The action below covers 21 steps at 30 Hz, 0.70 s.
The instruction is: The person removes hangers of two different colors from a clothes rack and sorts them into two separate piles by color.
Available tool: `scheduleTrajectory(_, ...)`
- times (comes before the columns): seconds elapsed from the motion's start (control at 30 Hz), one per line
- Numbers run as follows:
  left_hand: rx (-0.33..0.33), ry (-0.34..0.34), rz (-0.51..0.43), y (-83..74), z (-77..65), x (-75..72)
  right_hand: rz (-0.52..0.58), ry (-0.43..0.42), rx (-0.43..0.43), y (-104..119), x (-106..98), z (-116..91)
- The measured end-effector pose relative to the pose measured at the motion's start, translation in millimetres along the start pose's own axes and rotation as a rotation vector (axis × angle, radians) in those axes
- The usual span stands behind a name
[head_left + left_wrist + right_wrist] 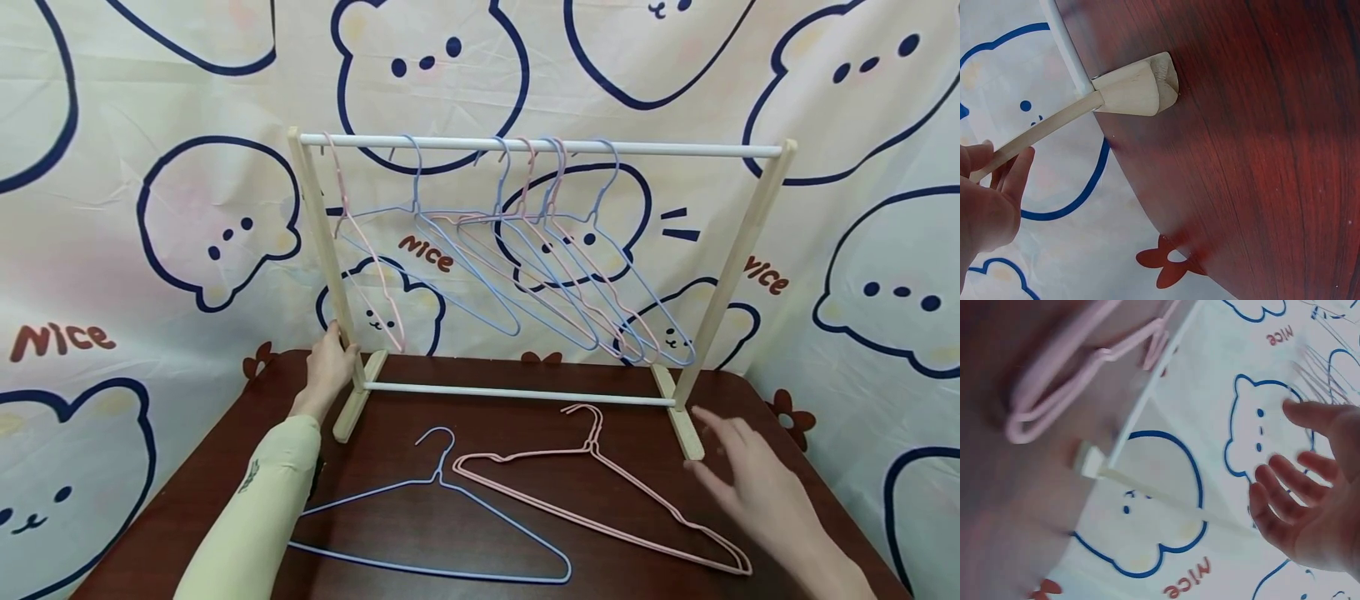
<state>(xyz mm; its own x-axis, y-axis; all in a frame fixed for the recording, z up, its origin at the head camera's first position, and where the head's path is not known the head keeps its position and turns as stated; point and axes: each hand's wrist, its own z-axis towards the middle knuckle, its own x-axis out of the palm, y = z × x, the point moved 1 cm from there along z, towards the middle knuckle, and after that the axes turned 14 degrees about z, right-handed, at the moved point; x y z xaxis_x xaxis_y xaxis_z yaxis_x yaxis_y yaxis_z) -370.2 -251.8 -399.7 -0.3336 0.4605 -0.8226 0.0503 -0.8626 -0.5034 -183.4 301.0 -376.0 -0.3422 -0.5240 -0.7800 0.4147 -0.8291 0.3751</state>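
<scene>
A small wooden garment rack [731, 275] with white rods stands on the table. My left hand [327, 371] grips its left upright low down, thumb on one side and fingers on the other, as the left wrist view [997, 194] also shows. Beside the foot of the right upright, my right hand [757, 483] is held with fingers spread and nothing in it. Two pink hangers [600, 525] lie nearly stacked on the table to the left of that hand. A blue hanger [480, 575] lies in front of the rack, its left end hidden behind the left sleeve.
Several blue and pink hangers [498, 310] hang from the rack's top rod [675, 150], most grouped right of the middle. A lower rod [517, 392] joins the two feet. Behind the dark wooden table [420, 533] hangs a cloth [210, 108] printed with cartoon bears.
</scene>
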Motion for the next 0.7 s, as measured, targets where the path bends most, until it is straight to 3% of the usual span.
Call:
scheduleTrajectory(0.1, -0.006, 0.002, -0.005, 0.1, 0.0, -0.5, 0.011, -0.118, -0.047, 8, -4, 12)
scheduleTrajectory(0.27, -0.011, 0.007, -0.012, -0.1, 0.0, -0.9, 0.030, -0.226, -0.090, 18, -5, 28)
scheduleTrajectory(0.5, -0.007, 0.005, -0.007, -0.7, -0.4, -0.9, 0.009, -0.285, -0.152, 27, -2, 46)
scheduleTrajectory(0.7, -0.003, -0.004, -0.005, -0.9, -0.1, 0.2, -0.086, -0.325, -0.163, 30, 1, 60)
